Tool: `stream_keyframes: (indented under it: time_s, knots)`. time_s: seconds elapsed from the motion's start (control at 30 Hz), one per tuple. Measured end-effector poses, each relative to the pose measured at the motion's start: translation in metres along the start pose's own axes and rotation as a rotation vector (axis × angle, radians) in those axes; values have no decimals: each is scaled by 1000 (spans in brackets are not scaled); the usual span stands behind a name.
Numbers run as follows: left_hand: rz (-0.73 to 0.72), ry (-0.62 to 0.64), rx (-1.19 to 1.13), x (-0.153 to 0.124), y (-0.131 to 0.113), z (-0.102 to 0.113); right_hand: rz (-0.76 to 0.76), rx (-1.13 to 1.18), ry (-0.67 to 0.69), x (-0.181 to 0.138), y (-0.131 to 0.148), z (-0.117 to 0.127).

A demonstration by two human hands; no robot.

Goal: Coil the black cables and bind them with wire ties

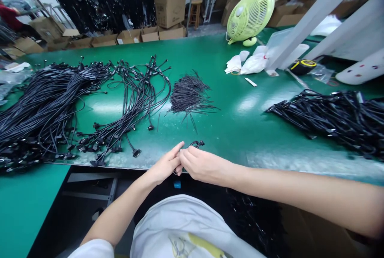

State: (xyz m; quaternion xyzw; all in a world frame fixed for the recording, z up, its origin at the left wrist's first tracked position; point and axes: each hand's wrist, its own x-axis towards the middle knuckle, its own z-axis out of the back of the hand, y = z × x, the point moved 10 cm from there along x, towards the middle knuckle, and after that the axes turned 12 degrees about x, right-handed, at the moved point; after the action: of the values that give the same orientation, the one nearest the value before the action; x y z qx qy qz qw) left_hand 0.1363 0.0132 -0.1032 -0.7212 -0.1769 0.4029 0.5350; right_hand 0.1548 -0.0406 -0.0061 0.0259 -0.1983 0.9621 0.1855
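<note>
Close to the table's front edge, a black cable [197, 144] is folded into a small loop, with a connector end poking out beyond my fingers. My left hand [166, 165] and my right hand [204, 166] meet around it, fingers pinched together. Both hide most of the cable. Straight ahead of them lies a heap of short thin black ties [189, 95], a few strays spread around it. Left of that, loose black cables with connectors [132, 112] are strewn out. At the right lies a pile of folded black cables [327, 116].
A thick mound of long cables [51, 102] covers the table's left side. Toward the back right stand a green fan [250, 14], white crumpled wrappers [253, 64], a tape measure [303, 67] and a slanting white post [318, 14]. Cardboard boxes [171, 4] are behind the green table [222, 130].
</note>
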Motion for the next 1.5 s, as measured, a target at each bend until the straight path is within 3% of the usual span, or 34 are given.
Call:
stream_keyframes:
  time_s: [0.1,0.3,0.4,0.47,0.53,0.6,0.7,0.77,0.83,0.9,1.0,1.1,1.17,1.3,1.4,1.5]
  knots:
    - [40,-34,6,0,3,-1,-12,-31,101,2,3,-14]
    - [-41,-160,163,-5,-13,4,-236,275,-80,3,-8,-4]
    - [-114,-208,327,-11,-21,6,-386,287,30,2,-25,-18]
    - [-185,-254,487,-17,-29,6,-490,413,31,0,-41,-21]
    - [-282,-310,596,-24,-40,5,-611,650,-111,-3,-57,-18]
    - [-377,-395,600,-30,-55,8,-787,936,-380,-14,-73,-16]
    - [-473,-448,490,-33,-72,16,-1028,1470,-745,-34,-73,-41]
    - [-539,-393,511,-35,-82,15,-1095,1826,-772,-36,-57,-68]
    - [-615,-312,681,-40,-88,7,-1095,1998,-661,-39,-45,-82]
    - [-677,-256,878,-46,-87,-3,-1058,1873,-547,-49,-46,-81]
    - [-699,-165,1012,-50,-74,-19,-1016,1277,-507,-70,-66,-52]
    - [-622,-36,949,-42,-57,-28,-907,642,-527,-69,-66,-9]
    - [-536,-22,797,-31,-51,-21,-744,447,-518,-51,-50,8]
    - [-405,-89,489,-15,-50,7,-556,510,-529,-25,-27,17]
    - [-356,-127,409,-15,-50,19,-586,730,-501,-25,-33,9]
    - [-401,-156,389,-26,-57,21,-647,1021,-366,-31,-42,-13]
